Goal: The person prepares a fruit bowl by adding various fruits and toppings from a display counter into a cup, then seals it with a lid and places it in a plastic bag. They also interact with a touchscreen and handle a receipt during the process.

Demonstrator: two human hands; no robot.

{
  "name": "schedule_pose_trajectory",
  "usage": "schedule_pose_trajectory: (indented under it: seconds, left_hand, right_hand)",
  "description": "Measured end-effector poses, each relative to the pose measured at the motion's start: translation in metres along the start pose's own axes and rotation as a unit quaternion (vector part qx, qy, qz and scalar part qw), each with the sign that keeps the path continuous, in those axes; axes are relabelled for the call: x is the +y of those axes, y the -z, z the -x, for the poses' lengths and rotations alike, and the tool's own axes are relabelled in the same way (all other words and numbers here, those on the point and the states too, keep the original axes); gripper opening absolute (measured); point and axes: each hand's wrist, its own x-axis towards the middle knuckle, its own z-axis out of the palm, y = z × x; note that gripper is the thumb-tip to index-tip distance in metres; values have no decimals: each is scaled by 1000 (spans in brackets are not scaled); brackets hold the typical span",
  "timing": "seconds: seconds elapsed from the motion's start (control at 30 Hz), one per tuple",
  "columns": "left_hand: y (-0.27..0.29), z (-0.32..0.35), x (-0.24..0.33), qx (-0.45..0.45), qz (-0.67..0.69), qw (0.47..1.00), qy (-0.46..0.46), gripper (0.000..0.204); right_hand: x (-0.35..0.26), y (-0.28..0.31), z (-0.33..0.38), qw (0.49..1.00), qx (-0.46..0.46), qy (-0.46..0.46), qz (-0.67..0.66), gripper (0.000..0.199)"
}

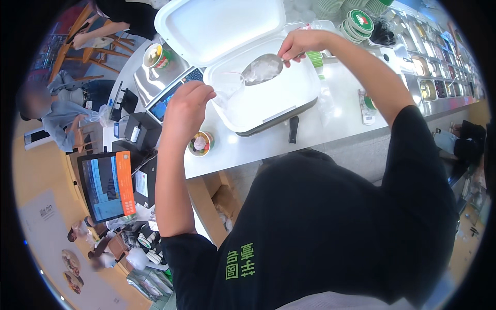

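"Metal scoop [277, 64], loaded with ice-like pieces [263, 71]; heavy or light?"

"Probably moderate in weight, nose-heavy with that load; stiff, hard to damage, perhaps slippery if wet; best held by the handle end, behind the bowl."

"And lying where, relative to the grip?"

"Over the open white box [289, 98], bowl pointing from the right hand [302, 45] toward the left rim of the white box; handle end pinched between thumb and curled fingers, mostly hidden there."

"Left hand [187, 106]?"

"At the left rim of the white box; fingertips pressed together on thin clear plastic [227, 85], bag or cup, impossible to tell which; likely light, flimsy, easily crumpled, so best taken by its edge; just beside the scoop's bowl, contact unclear."
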Motion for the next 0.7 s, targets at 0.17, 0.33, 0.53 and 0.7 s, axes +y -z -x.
schedule_pose_trajectory:
  seconds: [0.17, 0.33, 0.53, 0.7]
  left_hand:
    - [-29, -12, 2, -52, 1, 999, -13, 3]
    - [-68, -28, 1, -78, -8, 996, -41, 5]
    - [-87, -35, -4, -77, -15, 997, -1, 9]
    - [-93, -27, -7, -71, -18, 997, 3, 6]
  right_hand:
    - [-46, 27, 40, 997, -17, 10, 78, 19]
    - [-72, 5, 13, 976, -23, -34, 212, 21]
    - [-134, -29, 1, 870, -6, -79, 486, 24]
    - [-172, 1, 25, 841, 3, -94, 533, 24]
